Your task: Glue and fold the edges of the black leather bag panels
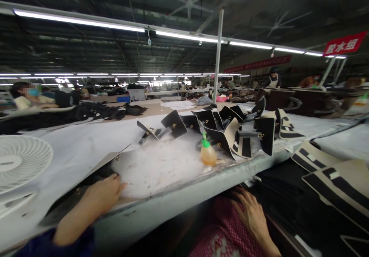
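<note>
My left hand (102, 193) lies palm down against a black panel (73, 193) with a pale lining, at the left of the table. Its fingers are bent a little, with the tips towards the white surface. The panel curls up behind this hand, and a small gold-coloured fitting shows near its far end. Below the table edge, my right hand (252, 212) rests with fingers apart on a red patterned cloth (221, 230) over my lap. It holds nothing that I can see. A squeeze bottle (208, 155) with a green nozzle and amber liquid stands near the table's front edge.
Several bent black panels (175, 124) with gold fittings stand behind the bottle. A white fan (20, 164) is at the left. Beige and black pieces (337, 176) lie at the right. A pole (218, 57) rises beyond the table, and co-workers sit farther back.
</note>
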Demonstrator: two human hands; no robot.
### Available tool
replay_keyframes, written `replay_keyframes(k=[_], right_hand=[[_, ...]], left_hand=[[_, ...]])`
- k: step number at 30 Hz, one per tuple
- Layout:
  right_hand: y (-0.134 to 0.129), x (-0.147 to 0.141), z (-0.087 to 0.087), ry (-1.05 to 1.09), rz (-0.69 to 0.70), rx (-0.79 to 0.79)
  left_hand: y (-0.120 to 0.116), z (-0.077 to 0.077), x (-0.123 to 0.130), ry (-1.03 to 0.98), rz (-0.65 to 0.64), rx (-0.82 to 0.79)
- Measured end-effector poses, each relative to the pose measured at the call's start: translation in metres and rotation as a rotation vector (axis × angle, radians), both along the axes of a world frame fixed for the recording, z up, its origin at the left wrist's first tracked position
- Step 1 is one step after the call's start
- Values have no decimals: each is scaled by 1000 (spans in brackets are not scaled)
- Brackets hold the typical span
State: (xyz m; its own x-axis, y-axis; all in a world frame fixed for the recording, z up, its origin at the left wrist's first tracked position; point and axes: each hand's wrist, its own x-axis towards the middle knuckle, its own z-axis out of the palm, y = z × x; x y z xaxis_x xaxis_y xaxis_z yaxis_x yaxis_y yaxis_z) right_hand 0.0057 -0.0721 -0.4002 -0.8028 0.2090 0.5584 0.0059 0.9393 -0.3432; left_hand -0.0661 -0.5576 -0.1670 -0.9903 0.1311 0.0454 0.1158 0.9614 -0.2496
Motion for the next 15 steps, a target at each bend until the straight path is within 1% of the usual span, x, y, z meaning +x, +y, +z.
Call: replay_keyframes(k=[3, 5, 8, 10, 12, 13, 14, 15], right_hand=[[2, 2, 2, 2, -17, -33], [2, 2, 5, 22, -24, -47], [-1, 4, 12, 118, -3, -61], [-10, 6, 22, 202, 11, -69], [-28, 8, 41, 254, 30, -63], [-41, 10, 56, 267, 61, -61], [-58, 11, 73, 276, 117, -55], [-76, 12, 92, 286, 240, -88]], left_hand=[[13, -3, 44, -79, -40, -49], [18, -2, 61, -117, -69, -55], [25, -3, 71, -99, -91, -49], [28, -6, 72, -48, -101, -30], [31, -9, 71, 11, -110, 4], [32, -10, 71, 41, -113, 27], [33, -12, 71, 66, -119, 51], [34, -13, 72, 86, -134, 77]])
